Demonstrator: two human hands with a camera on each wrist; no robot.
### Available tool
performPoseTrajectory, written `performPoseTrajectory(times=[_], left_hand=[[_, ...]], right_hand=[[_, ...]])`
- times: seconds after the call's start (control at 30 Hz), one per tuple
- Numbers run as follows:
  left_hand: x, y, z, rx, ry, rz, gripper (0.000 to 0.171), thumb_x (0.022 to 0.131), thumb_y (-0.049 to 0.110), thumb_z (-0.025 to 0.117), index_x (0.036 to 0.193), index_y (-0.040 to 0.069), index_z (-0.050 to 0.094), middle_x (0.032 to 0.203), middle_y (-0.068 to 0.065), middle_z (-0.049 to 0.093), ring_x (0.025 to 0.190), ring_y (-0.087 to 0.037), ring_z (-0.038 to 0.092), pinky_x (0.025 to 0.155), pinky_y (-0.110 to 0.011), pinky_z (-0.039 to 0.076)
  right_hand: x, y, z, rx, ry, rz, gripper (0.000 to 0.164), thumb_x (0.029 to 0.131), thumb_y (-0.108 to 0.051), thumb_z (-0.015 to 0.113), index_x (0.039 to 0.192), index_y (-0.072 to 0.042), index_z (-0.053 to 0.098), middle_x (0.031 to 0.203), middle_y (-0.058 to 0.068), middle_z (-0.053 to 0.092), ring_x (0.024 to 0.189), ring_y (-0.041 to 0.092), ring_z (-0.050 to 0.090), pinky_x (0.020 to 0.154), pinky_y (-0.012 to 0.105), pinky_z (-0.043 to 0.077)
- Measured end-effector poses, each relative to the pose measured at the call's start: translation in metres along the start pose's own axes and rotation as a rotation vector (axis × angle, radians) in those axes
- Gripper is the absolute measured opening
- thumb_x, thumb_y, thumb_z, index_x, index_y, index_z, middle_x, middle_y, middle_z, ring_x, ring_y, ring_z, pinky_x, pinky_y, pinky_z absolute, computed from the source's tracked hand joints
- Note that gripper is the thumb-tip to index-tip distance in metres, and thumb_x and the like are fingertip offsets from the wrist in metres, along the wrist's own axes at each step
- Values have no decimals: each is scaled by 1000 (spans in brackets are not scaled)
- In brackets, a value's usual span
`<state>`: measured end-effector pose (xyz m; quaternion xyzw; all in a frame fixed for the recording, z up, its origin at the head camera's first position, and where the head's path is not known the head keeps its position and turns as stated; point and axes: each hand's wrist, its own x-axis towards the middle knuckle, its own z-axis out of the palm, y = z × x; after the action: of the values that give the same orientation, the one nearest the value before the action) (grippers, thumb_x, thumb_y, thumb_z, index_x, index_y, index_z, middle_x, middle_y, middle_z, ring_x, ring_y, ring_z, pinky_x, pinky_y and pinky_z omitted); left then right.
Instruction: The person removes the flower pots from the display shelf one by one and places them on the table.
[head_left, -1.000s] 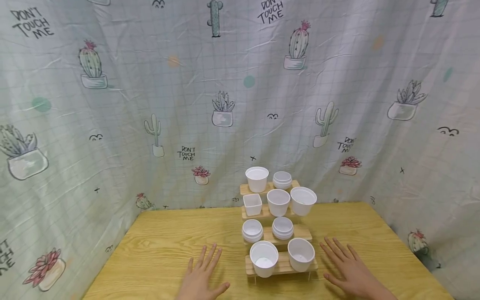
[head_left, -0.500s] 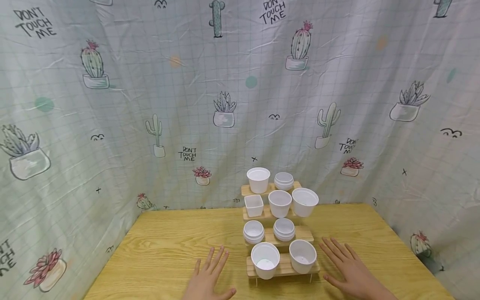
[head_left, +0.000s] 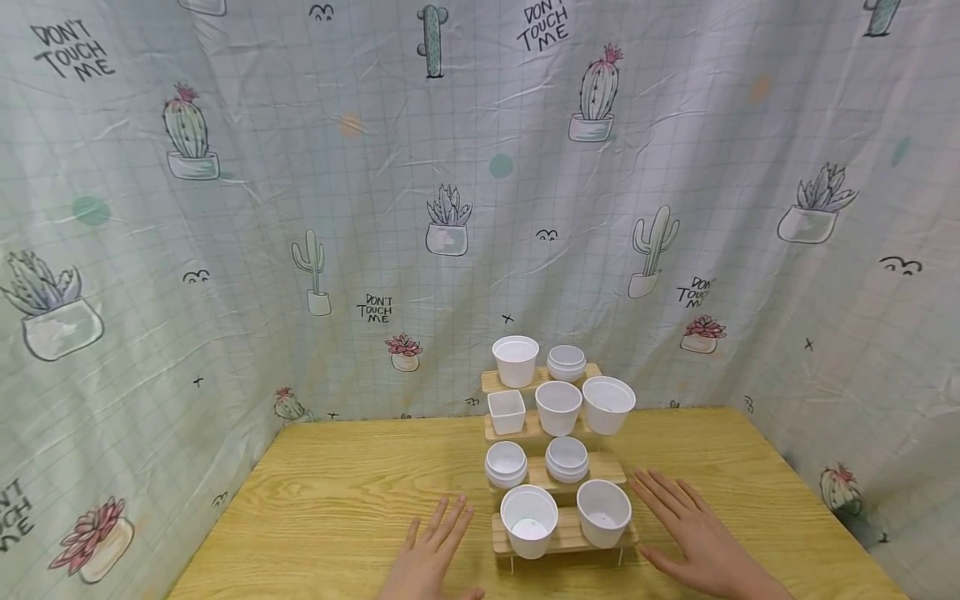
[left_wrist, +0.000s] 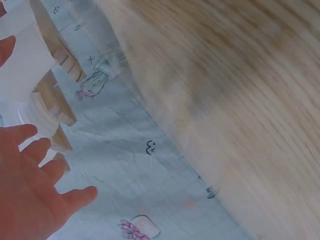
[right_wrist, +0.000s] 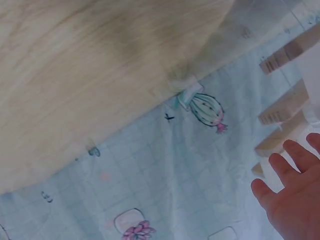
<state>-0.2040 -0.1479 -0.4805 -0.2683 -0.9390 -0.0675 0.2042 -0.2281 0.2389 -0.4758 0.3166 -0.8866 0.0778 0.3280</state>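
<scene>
A tiered wooden stand (head_left: 567, 533) holds several white pots on its steps. On the lowest step are two round pots, a left one (head_left: 529, 522) and a right one (head_left: 603, 513). One square pot (head_left: 506, 412) sits on a step higher up, beside two round ones. My left hand (head_left: 427, 554), fingers spread and straight, is just left of the stand's lower steps and holds nothing. On the other side, my right hand (head_left: 693, 537) has its fingers extended toward the stand's right edge, also holding nothing. Each wrist view shows spread fingers beside the step ends.
The stand is on a yellow wood-grain table (head_left: 337, 500). Behind it and along both sides hangs a pale curtain (head_left: 360, 167) printed with cacti and lettering.
My left hand has moved right, closer to the stand. My right hand has shifted slightly left toward it. The pots and stand keep their places.
</scene>
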Motion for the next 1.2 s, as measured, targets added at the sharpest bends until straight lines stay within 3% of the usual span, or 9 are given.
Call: performPoseTrajectory(times=[0.33, 0.5, 0.63, 1.0, 1.2], left_hand=[[9, 9, -4, 40, 113, 104, 92, 65, 62, 64, 135, 10, 37, 140, -5, 39, 124, -30, 41, 86, -53, 44], [15, 12, -1, 34, 154, 148, 93, 60, 57, 71, 133, 8, 40, 137, -7, 44, 123, -31, 42, 87, -51, 45], [19, 12, 2, 40, 147, 168, 92, 60, 54, 72, 132, 7, 41, 135, -6, 46, 124, -32, 41, 89, -51, 45], [28, 12, 14, 45, 92, 139, 80, 70, 49, 66, 133, 8, 40, 137, -7, 42, 126, -35, 37, 91, -54, 42], [31, 12, 21, 89, 141, 124, 77, 69, 49, 67, 131, 10, 43, 136, -5, 43, 125, -34, 38, 90, -51, 44]], right_hand=[[17, -9, -11, 47, 7, -44, 77, 69, -38, 71, 133, -8, 40, 139, 3, 39, 135, 7, 19, 112, 17, -4], [25, -16, -14, 62, 17, -57, 78, 67, -37, 72, 133, -9, 41, 135, 7, 44, 127, 18, 35, 112, 17, -4], [28, -21, -13, 73, 23, -47, 80, 65, -36, 74, 133, -11, 42, 133, 7, 47, 119, 25, 42, 112, 16, -6], [32, -29, -4, 91, 6, -84, 77, 68, -41, 71, 133, -13, 42, 134, 8, 45, 120, 26, 42, 112, 17, -5], [32, -30, 1, 76, -3, -62, 77, 68, -45, 70, 133, -16, 42, 134, 5, 46, 118, 26, 45, 106, 27, 10]])
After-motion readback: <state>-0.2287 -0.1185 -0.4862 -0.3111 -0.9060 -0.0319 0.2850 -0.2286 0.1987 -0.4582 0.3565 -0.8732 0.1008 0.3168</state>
